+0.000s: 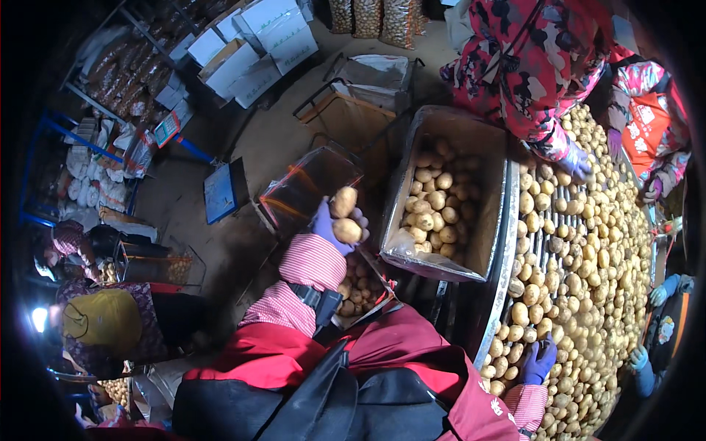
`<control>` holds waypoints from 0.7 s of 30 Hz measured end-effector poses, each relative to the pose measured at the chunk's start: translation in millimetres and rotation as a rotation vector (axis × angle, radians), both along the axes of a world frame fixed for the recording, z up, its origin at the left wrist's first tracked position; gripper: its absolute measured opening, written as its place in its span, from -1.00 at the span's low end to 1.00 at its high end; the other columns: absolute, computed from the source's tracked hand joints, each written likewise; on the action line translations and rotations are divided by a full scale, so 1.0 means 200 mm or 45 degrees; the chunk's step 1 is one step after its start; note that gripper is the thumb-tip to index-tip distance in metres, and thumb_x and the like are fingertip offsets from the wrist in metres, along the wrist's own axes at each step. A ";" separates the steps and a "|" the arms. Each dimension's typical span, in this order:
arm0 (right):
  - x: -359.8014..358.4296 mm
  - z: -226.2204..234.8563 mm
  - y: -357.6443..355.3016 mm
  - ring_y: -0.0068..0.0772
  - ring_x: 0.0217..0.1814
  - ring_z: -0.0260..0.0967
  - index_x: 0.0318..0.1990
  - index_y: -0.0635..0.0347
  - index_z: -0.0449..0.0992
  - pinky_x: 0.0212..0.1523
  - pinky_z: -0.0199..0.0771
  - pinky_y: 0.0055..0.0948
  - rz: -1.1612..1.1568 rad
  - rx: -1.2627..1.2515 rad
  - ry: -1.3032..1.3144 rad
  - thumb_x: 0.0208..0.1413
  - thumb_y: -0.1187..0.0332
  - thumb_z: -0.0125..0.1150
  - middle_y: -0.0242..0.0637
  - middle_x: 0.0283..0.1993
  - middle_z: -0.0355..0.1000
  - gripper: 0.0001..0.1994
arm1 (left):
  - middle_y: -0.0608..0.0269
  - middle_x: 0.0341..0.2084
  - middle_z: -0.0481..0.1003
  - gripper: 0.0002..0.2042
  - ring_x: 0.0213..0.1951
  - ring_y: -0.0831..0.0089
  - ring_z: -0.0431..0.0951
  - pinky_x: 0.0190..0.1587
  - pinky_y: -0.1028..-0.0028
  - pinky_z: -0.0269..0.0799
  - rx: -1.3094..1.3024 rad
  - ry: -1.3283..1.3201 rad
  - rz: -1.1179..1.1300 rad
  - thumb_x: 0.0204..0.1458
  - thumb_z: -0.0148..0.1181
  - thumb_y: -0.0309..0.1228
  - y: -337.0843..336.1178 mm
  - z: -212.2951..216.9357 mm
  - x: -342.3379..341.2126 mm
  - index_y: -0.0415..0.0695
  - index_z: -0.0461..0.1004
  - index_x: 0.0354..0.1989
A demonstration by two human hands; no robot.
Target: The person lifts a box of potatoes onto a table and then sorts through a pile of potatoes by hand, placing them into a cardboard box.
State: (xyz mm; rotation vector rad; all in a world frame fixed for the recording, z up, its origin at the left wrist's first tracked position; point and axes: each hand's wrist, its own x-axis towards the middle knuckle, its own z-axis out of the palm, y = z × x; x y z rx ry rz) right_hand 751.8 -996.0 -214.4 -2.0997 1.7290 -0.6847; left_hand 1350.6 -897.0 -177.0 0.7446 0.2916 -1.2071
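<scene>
My left hand [323, 225], in a purple glove, is closed around two potatoes [344, 202], one above the other. It is raised over a crate of potatoes [359, 290] by my apron, left of the lined box. My right hand [540, 360], also in a purple glove, is low among loose potatoes [588, 294] on the sorting table's near left side. Its fingers look apart, reaching between potatoes; nothing held shows.
A lined box [397, 246] part full of potatoes stands against the table's metal edge [496, 312]. Across the table, a person in a patterned jacket [522, 66] reaches onto the potatoes. Other workers' gloved hands [640, 358] are at the right. A blue scale [220, 192] and white cartons [268, 44] stand behind.
</scene>
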 end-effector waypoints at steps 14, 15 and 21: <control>0.05 0.05 0.01 -0.05 0.02 0.31 0.09 0.29 0.38 0.08 0.28 -0.19 0.038 -0.159 0.163 0.08 0.32 0.19 -0.03 0.00 0.39 -0.58 | -0.03 0.03 0.43 -0.30 0.09 -0.05 0.43 0.07 -0.04 0.39 -0.188 0.042 -0.279 0.06 -0.09 0.28 -0.18 0.18 -0.22 -0.14 0.39 0.06; 0.06 0.07 0.02 -0.05 0.05 0.31 0.10 0.30 0.38 0.11 0.28 -0.19 -0.003 -0.069 0.139 0.08 0.34 0.20 -0.02 0.02 0.38 -0.57 | -0.03 0.03 0.43 -0.30 0.09 -0.05 0.43 0.07 -0.04 0.39 -0.191 0.050 -0.299 0.06 -0.09 0.28 -0.21 0.16 -0.27 -0.14 0.39 0.06; 0.07 0.11 0.05 -0.06 0.11 0.31 0.09 0.30 0.39 0.17 0.26 -0.19 0.001 -0.099 0.111 0.06 0.35 0.21 -0.04 0.05 0.38 -0.57 | -0.02 0.03 0.44 -0.46 0.02 0.14 0.51 0.00 0.24 0.49 -0.225 -0.367 -0.719 0.23 -0.10 -0.02 -0.41 0.29 -0.55 -0.15 0.24 0.23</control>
